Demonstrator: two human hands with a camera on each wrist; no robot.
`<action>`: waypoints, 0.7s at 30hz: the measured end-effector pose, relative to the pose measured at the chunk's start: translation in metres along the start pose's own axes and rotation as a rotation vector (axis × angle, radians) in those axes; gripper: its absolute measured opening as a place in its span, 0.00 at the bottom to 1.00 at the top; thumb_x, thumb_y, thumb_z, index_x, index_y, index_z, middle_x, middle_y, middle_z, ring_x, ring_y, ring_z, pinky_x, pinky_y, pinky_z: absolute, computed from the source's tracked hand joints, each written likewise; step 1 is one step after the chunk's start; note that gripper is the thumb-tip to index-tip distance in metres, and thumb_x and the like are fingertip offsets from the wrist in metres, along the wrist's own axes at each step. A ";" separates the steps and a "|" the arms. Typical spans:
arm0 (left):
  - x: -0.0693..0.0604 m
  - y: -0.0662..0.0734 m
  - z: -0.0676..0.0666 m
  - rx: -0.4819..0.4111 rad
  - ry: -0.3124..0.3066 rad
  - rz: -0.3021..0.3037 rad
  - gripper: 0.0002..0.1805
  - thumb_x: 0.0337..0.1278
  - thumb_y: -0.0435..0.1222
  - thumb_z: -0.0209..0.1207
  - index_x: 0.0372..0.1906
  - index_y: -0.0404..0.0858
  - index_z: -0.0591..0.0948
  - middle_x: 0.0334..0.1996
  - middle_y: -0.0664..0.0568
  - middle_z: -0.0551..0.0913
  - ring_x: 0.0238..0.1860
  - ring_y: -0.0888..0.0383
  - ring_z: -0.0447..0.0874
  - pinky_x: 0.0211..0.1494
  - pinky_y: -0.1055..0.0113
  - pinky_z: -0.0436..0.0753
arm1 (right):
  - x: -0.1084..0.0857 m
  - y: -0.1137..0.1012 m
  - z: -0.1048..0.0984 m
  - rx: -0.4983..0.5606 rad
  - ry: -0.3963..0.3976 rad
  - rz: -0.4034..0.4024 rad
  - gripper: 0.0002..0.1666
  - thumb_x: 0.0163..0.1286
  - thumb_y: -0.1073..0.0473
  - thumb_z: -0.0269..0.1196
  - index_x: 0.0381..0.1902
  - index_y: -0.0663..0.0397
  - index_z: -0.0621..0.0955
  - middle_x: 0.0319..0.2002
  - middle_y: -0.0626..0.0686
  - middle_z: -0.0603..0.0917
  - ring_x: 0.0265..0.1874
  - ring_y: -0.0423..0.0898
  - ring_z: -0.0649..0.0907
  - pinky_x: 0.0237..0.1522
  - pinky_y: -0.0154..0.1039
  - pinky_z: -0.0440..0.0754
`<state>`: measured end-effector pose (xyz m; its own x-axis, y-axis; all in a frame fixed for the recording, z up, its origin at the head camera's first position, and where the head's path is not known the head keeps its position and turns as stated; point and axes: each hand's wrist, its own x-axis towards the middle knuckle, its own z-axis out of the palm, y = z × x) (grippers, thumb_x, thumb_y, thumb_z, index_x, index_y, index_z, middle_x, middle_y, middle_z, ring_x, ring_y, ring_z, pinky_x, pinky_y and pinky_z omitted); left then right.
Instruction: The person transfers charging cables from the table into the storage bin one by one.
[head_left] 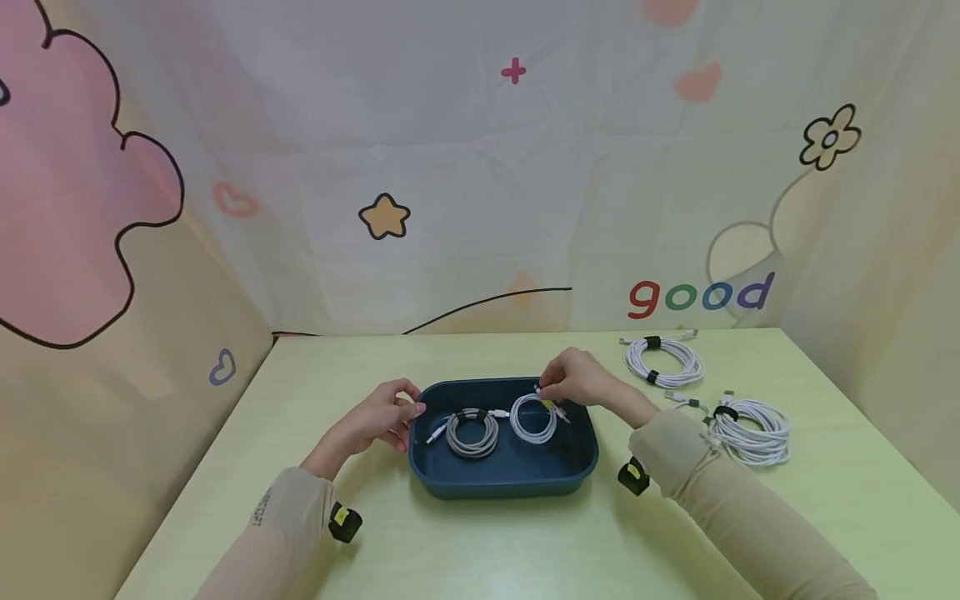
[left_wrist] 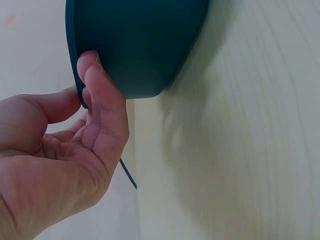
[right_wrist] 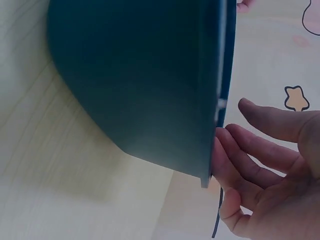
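Observation:
A dark blue tray (head_left: 495,490) holds two coiled cables. The grey coil (head_left: 471,450) with a black tie lies left of the white coil (head_left: 534,439). My left hand (head_left: 384,415) grips the tray's left end; in the left wrist view the left hand (left_wrist: 75,145) has its thumb and fingers on either side of the rim (left_wrist: 72,45). At the tray's back right, my right hand (head_left: 581,379) is beside the white coil's upper end. The right wrist view shows the right hand (right_wrist: 270,165) with thumb apart from relaxed fingers, which are against the rim; any cable contact is unclear.
On the light table (head_left: 390,558), right of the tray, lie a white coiled cable (head_left: 666,379) with black ties and a thicker white coil (head_left: 750,433) nearer the right forearm. A printed curtain (head_left: 465,125) hangs behind the table.

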<state>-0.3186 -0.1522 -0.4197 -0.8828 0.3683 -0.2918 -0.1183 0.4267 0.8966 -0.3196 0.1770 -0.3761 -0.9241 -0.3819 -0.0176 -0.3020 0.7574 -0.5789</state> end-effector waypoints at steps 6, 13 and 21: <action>0.000 0.000 0.001 -0.004 -0.001 -0.001 0.14 0.69 0.36 0.53 0.53 0.36 0.67 0.26 0.47 0.77 0.16 0.58 0.77 0.22 0.69 0.82 | -0.005 0.008 -0.009 0.014 0.074 -0.005 0.10 0.65 0.62 0.64 0.38 0.65 0.85 0.31 0.59 0.87 0.24 0.46 0.84 0.29 0.34 0.81; 0.000 -0.001 0.000 -0.005 -0.009 -0.004 0.14 0.70 0.36 0.52 0.54 0.36 0.66 0.25 0.48 0.77 0.16 0.58 0.77 0.22 0.69 0.82 | -0.030 0.037 -0.032 0.021 0.122 0.019 0.11 0.67 0.62 0.60 0.39 0.66 0.84 0.33 0.61 0.86 0.22 0.44 0.83 0.28 0.33 0.78; -0.001 0.000 0.001 -0.007 -0.012 -0.006 0.15 0.70 0.36 0.52 0.55 0.36 0.66 0.28 0.45 0.78 0.17 0.58 0.77 0.23 0.69 0.82 | -0.063 0.068 -0.048 -0.033 0.061 -0.003 0.09 0.64 0.65 0.62 0.37 0.68 0.84 0.29 0.59 0.86 0.24 0.43 0.81 0.29 0.34 0.79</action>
<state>-0.3170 -0.1522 -0.4198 -0.8766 0.3752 -0.3012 -0.1272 0.4230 0.8972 -0.2934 0.2780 -0.3750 -0.9356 -0.3515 0.0343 -0.3110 0.7741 -0.5514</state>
